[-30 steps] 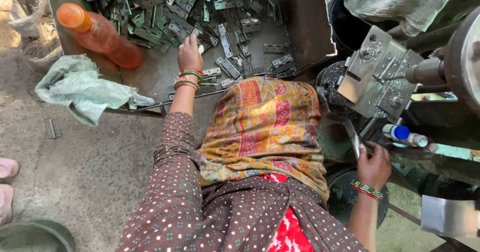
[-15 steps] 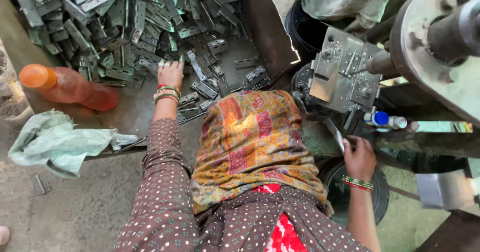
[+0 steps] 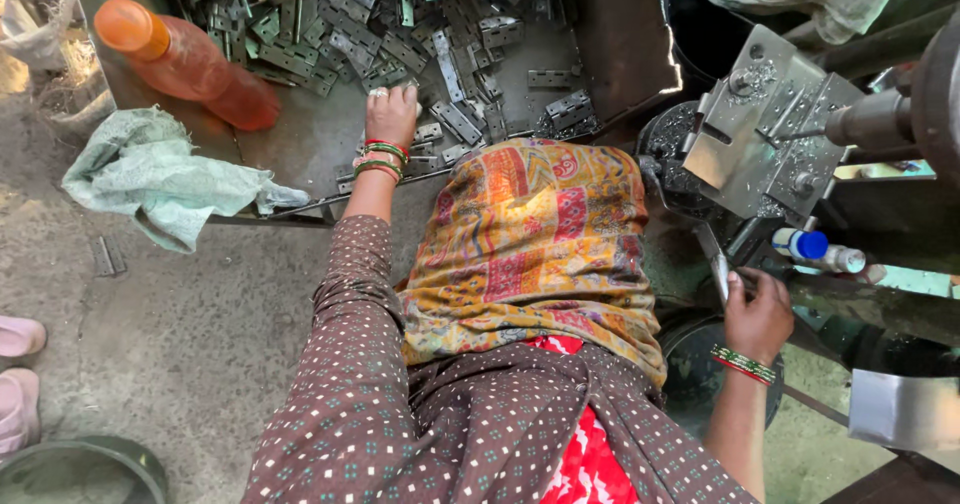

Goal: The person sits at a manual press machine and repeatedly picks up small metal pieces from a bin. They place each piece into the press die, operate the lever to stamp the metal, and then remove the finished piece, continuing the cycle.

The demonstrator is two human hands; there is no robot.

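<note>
We are in the feeding step: our left hand rests with curled fingers on the flat metal pieces near the tray's front edge, whether gripping one we cannot tell; our right hand grasps a metal strip below the press; next needs careful aligning

Head cam, steep top-down, close
</note>
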